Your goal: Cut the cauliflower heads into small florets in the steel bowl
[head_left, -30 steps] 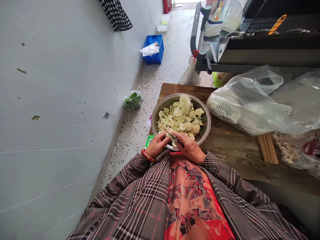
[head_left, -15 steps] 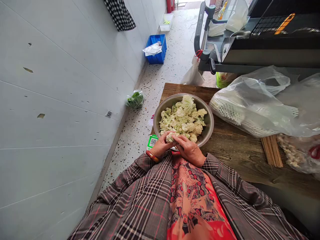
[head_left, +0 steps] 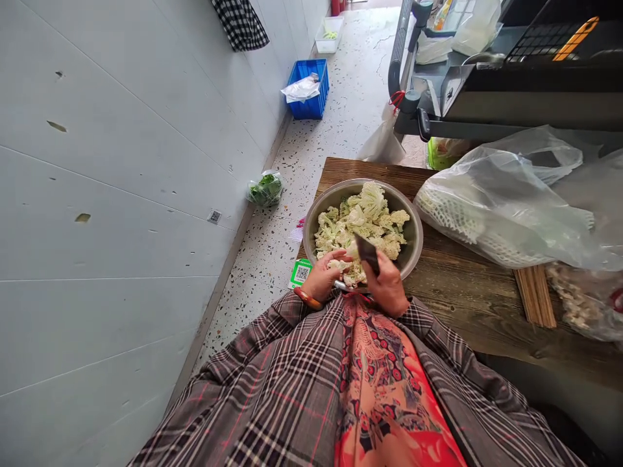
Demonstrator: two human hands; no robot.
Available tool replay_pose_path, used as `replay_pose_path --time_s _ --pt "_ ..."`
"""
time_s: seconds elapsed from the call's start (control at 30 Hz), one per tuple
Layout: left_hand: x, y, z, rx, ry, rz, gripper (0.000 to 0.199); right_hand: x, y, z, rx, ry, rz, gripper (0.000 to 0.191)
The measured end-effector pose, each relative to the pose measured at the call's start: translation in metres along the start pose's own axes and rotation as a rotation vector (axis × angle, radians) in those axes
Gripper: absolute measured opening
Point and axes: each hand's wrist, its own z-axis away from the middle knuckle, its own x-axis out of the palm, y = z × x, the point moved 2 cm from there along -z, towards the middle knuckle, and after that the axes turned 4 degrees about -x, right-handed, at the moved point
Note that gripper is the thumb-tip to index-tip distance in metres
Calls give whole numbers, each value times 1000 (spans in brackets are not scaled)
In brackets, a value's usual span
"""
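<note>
Pale cauliflower pieces point(head_left: 372, 201) fill a steel bowl point(head_left: 416, 240) right in front of me. At the bowl's near rim, my left hand point(head_left: 325, 277) curls its fingers around a small cauliflower floret point(head_left: 339, 265). My right hand point(head_left: 388, 285) is closed on a knife point(head_left: 366, 251), whose dark, flat blade points up and to the left over the bowl. The blade is a little blurred, and its handle is hidden inside the fist. A short gap separates the two hands.
The bowl stands on a dark wooden table point(head_left: 452, 292). To its right lie a clear plastic bag point(head_left: 516, 194) with white netting and a bundle of brown sticks point(head_left: 534, 296). A green QR card point(head_left: 300, 274) is at the left. Bagged greens point(head_left: 265, 189) and a blue crate point(head_left: 307, 91) line the wall.
My hands were together on the floret; the right has drawn away to the right, and the knife now shows in it. My left hand still has the floret. The view has shifted slightly.
</note>
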Motion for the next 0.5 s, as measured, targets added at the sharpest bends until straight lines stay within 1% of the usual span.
replay_pose_path --time_s 0.07,0.1,0.17,0.27,0.4,0.43,0.5 --pt "-5 2 2 -24 -7 47 53 -5 9 -1 74 85 -16 26" --pt "-7 3 3 -32 -17 74 50 -7 12 -1 100 103 -32 26" --pt "-13 7 2 -45 -33 146 40 -8 17 -2 137 108 -68 27" --pt "-21 13 -3 -70 -33 249 30 -6 23 -6 171 71 -95 30" --pt "-32 25 -16 -22 43 262 26 3 27 -13 188 -23 -162 34" --pt "-34 29 -21 2 72 244 26 4 28 -15 206 -25 -190 33" --pt "-39 37 -32 41 121 190 27 3 29 -17 266 19 -257 32"
